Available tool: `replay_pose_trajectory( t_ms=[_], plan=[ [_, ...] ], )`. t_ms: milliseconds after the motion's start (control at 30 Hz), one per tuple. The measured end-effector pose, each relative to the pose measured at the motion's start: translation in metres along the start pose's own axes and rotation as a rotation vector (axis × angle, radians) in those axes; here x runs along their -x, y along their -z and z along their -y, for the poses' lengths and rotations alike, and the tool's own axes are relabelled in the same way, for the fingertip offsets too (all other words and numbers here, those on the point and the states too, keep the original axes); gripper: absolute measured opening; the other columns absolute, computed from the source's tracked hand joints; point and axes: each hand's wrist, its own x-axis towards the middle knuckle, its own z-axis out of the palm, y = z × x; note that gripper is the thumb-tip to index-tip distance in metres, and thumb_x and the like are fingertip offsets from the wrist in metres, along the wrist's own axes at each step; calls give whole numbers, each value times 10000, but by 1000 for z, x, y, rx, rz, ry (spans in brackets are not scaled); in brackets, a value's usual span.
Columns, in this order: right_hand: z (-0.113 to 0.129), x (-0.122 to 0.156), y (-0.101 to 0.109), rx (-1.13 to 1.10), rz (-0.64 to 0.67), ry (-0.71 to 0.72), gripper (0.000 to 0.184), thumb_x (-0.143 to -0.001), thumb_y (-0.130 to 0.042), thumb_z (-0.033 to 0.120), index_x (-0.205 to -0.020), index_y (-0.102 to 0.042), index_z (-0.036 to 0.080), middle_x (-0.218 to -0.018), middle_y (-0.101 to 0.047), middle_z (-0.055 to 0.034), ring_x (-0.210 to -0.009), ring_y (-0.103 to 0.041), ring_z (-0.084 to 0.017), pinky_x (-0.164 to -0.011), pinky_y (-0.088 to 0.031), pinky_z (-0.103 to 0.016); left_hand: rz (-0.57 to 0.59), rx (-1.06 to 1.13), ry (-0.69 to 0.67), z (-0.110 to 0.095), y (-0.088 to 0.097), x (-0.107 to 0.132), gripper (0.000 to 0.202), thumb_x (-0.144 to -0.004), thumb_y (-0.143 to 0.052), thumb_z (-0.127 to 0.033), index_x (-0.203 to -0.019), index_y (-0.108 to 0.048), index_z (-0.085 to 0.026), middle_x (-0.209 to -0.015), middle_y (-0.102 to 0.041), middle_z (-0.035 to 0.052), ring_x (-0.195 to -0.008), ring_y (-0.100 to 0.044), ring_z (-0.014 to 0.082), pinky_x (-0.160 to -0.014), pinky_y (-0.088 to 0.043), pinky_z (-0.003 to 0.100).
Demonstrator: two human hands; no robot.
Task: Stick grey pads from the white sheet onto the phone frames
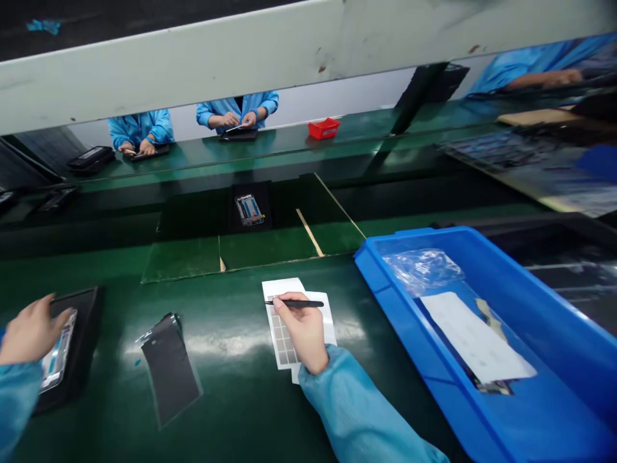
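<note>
My right hand [303, 331] is closed around black tweezers [295, 303], whose tips point left over a white sheet of small grey square stickers [282, 341] lying on the green bench. My left hand [29, 329] rests at the far left on a phone frame [58, 357] that sits in a black tray [80, 341]; its fingers curl over the frame's top edge. Between the hands lies a dark rectangular film piece [168, 366] with a shiny liner.
A blue plastic bin [506, 360] at the right holds white paper and clear plastic wrap. Another phone in a black tray [249, 209] sits on the belt ahead. Across the line, two people in blue sleeves work, beside a small red box [324, 128].
</note>
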Motion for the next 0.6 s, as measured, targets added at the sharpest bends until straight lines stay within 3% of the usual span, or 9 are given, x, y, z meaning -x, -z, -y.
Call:
replay_pose_trajectory(
  t_ms=[67,133,200,300,367,433,600],
  plan=[
    [-7,1,2,51,-5,78,206,-807,-795,380,-860,-703,203,-842,-721,-53,-767,-694,-222,-716,-566,-351,-19,55,-230,-90,6,-25,546,-888,-323,-491,-1249,-535,-140,-1159,-691,180,-1162,-624,364,-1021,-509,531],
    [-13,3,4,93,-15,136,163,-825,-771,353,-858,-708,206,-839,-717,-52,-774,-691,-220,-724,-567,-354,38,93,-424,-186,3,-49,472,-903,-393,-419,-1272,-553,-173,-1293,-653,120,-1235,-600,262,-1102,-467,373],
    [-17,4,5,122,-26,163,152,-827,-762,346,-854,-709,206,-825,-716,-53,-761,-688,-220,-715,-566,-356,69,103,-544,-271,-7,-69,447,-923,-460,-347,-1339,-536,-204,-1423,-579,77,-1290,-561,223,-1124,-436,314],
    [-18,4,7,120,-31,157,184,-811,-769,375,-837,-707,204,-821,-717,-62,-761,-686,-228,-694,-560,-355,86,93,-622,-359,-23,-89,480,-945,-502,-253,-1423,-481,-212,-1507,-487,102,-1270,-567,241,-1066,-470,343],
    [-15,4,7,74,-31,114,214,-803,-779,399,-854,-702,206,-834,-716,-63,-763,-684,-230,-682,-554,-352,111,74,-647,-389,-27,-96,444,-943,-550,-232,-1383,-516,-184,-1443,-527,137,-1204,-600,248,-992,-502,349],
    [-12,4,7,-12,-21,46,225,-811,-775,407,-891,-691,215,-805,-707,-46,-727,-672,-220,-668,-546,-348,134,48,-669,-401,-26,-97,368,-951,-572,-236,-1309,-557,-151,-1348,-577,141,-1143,-616,243,-941,-519,370],
    [-7,2,6,-208,47,-71,195,-843,-688,404,-817,-672,211,-706,-678,-18,-615,-615,-184,-619,-517,-326,181,-5,-755,-393,-8,-72,242,-971,-519,-241,-1140,-612,-95,-1159,-646,152,-1056,-632,262,-884,-519,395]
  ],
)
